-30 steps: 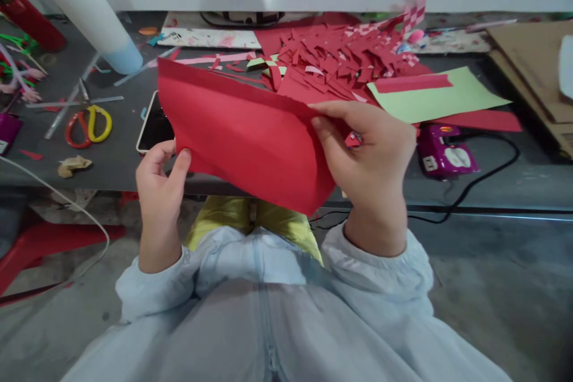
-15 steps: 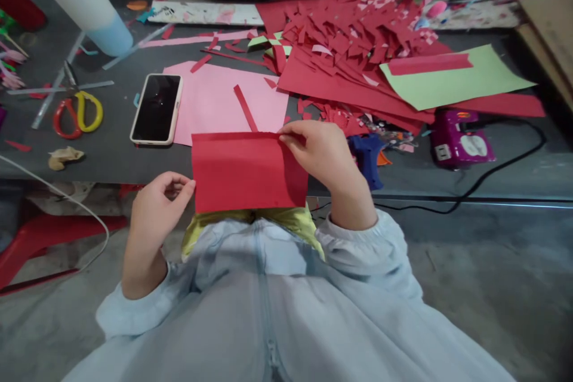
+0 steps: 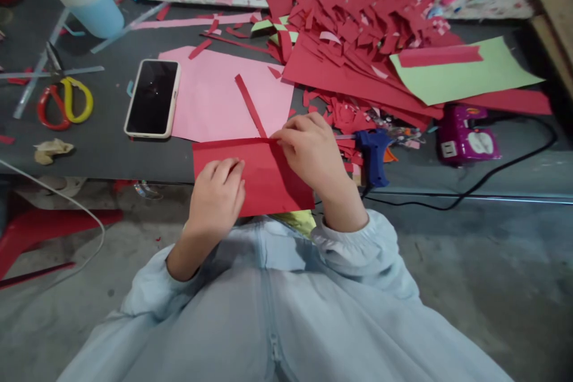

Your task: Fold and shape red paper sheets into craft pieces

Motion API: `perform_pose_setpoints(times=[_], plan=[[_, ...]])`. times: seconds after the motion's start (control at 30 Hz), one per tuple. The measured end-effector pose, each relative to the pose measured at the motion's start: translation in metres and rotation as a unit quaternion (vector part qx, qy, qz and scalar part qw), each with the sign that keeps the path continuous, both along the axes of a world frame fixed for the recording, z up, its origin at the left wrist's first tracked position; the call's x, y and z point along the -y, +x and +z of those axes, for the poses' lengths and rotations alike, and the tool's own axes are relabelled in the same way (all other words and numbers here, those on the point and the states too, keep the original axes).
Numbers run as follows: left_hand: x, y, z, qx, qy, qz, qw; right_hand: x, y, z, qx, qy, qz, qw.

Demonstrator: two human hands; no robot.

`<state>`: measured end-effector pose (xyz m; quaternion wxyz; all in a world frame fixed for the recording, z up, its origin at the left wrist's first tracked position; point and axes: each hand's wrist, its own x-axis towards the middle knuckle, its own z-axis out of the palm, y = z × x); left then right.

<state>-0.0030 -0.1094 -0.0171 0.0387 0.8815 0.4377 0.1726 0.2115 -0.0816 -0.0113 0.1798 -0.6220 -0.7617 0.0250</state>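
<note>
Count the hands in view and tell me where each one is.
2. The left hand lies over the left part of the red sheet; the right hand seems to pinch that sheet's far edge, right of its middle. No other hand shows.

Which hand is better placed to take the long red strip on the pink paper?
Probably the right hand: it is at the top edge of the red sheet, near the strip. The left hand is farther off, over the sheet.
</note>
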Motion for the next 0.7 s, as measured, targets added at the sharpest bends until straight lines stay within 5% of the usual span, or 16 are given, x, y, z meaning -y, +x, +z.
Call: perform_pose_setpoints(times=[0.23, 0.7], plan=[[0.003, 0.005, -0.003, -0.082, 0.027, 0.018, 0.996, 0.012, -0.015, 0.006, 0.056, 0.014, 0.031, 0.998], [0.004, 0.025, 0.005, -0.088, -0.085, 0.097, 0.988, 0.029, -0.021, 0.005, 0.09, -0.022, 0.044, 0.995]])
